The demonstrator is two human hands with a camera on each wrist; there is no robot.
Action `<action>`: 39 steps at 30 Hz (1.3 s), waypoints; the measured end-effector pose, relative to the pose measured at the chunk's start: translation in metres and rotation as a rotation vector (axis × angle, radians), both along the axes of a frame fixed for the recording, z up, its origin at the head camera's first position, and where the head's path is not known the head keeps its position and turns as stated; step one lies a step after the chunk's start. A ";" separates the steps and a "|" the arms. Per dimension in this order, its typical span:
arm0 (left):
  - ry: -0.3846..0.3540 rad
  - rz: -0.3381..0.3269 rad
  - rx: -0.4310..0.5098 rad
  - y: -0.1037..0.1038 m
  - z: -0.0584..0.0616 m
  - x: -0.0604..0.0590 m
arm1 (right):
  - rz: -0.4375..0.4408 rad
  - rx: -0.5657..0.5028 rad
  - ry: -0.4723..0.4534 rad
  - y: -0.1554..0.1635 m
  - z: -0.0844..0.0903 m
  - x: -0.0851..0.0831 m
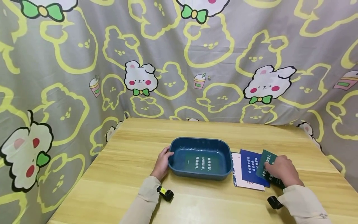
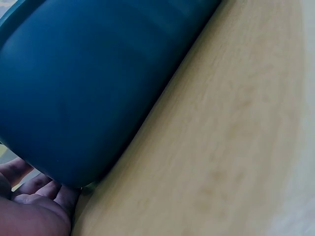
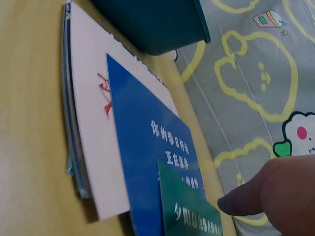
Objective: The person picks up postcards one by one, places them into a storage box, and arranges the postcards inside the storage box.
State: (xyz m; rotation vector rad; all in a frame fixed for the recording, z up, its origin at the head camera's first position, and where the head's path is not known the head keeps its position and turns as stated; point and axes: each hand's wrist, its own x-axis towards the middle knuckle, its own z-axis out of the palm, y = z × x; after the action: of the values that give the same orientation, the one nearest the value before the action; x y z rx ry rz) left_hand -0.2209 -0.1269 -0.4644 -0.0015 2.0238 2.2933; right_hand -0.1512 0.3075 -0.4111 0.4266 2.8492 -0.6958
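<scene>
A dark blue plastic tray [image 1: 199, 140] sits mid-table, and a dark green card with white text [image 1: 199, 162] lies flat inside it. My left hand [image 1: 167, 155] grips the tray's left end, thumb at the rim. In the left wrist view its fingers [image 2: 34, 196] lie against the tray's outer wall [image 2: 88, 83]. Right of the tray is a small pile of cards: a white card [image 1: 237, 169] underneath and a blue card [image 1: 250, 166] on it. My right hand [image 1: 269, 169] pinches a green card [image 1: 267, 161] on top of that pile; the hand hides the card's lower right part.
The light wooden table [image 1: 134, 174] ends at the left and right of the view. A grey curtain with rabbit prints [image 1: 179, 62] hangs close behind and around it. Black wrist cameras [image 1: 165, 193] sit on both sleeves. The card pile [image 3: 93, 123] lies just beside the tray's right wall [image 3: 152, 24].
</scene>
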 end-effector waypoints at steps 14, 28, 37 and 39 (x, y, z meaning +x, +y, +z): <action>0.025 0.013 0.009 -0.006 0.000 0.005 | -0.103 0.131 -0.124 -0.007 -0.013 0.005; 0.007 -0.006 0.021 -0.004 -0.001 0.004 | -0.109 -0.039 -0.088 0.011 -0.010 0.007; 0.001 -0.005 0.022 -0.002 0.002 0.002 | -0.155 -0.113 -0.104 0.018 -0.012 0.005; 0.004 -0.005 0.023 -0.002 0.002 0.002 | -0.164 -0.120 -0.109 0.019 -0.012 0.005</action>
State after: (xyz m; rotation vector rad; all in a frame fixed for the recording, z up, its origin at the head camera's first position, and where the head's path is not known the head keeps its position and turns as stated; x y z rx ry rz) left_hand -0.2186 -0.1289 -0.4620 0.0102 1.9964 2.3155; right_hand -0.1464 0.3261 -0.4231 0.6627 2.6753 -0.8398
